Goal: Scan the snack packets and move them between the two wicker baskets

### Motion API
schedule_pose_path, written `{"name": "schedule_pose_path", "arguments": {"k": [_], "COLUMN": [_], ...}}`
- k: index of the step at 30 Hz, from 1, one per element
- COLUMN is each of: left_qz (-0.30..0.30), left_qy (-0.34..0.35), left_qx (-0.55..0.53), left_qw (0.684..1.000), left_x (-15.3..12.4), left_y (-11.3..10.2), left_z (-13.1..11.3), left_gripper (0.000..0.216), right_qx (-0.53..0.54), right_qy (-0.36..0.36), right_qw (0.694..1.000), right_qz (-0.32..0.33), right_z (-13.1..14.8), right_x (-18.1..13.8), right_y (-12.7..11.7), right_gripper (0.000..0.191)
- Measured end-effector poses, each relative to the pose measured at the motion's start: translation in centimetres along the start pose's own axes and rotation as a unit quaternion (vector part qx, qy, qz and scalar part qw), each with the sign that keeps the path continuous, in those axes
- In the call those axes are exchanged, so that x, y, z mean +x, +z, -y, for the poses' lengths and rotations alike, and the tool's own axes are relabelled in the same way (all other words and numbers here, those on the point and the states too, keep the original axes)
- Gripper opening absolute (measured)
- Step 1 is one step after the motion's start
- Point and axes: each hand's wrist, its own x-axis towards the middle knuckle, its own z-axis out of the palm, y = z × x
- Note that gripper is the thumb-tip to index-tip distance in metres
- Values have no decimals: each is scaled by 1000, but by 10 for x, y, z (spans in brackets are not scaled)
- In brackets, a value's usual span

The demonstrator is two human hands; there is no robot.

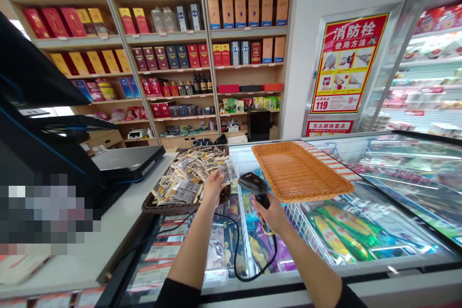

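The 2 hands are apart. The left hand (214,185) pinches 1 clear packet (228,172) at the right side of the dark basket (169,209), which bears a heap of similar packets (186,178). The right hand (273,214) is wrapped around the handle of the black scanner (253,183), its head just beside the pinched packet. The cable (236,255) loops nearer, over the freezer (361,268). The orange basket (296,171) lies to the right.
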Motion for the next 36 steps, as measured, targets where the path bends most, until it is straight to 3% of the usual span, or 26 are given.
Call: {"name": "schedule_pose_path", "arguments": {"k": [4,12,20,23,26,31,34,36], "left_qz": [15,8,-10,-22,-14,72,100,106], "left_qy": [11,24,28,63,98,94,69,47], "left_qx": [-5,9,12,42,100,160,199,288], "left_qw": [1000,1000,999,997,990,980,972,951], "left_x": [-2,2,4,6,9,20,27,31], "left_y": [0,-3,-3,4,30,104,144,161], "left_z": [1,7,8,9,9,20,38,51], "left_gripper": [32,41,42,37,32,20,14,13], "right_qx": [-12,-45,21,77,176,317,379,417], "right_qy": [19,10,18,9,15,15,24,34], "right_qw": [1000,999,1000,997,981,934,908,892], "right_qz": [21,-1,2,-14,-74,-163,-176,-170], "right_z": [-4,-10,-12,-5,5,15,17,15], "right_x": [-1,2,2,-1,-7,-17,-18,-17], "right_y": [8,12,16,5,-21,-83,-111,-123], "right_gripper": [22,24,27,29,33,42,42,39]}}
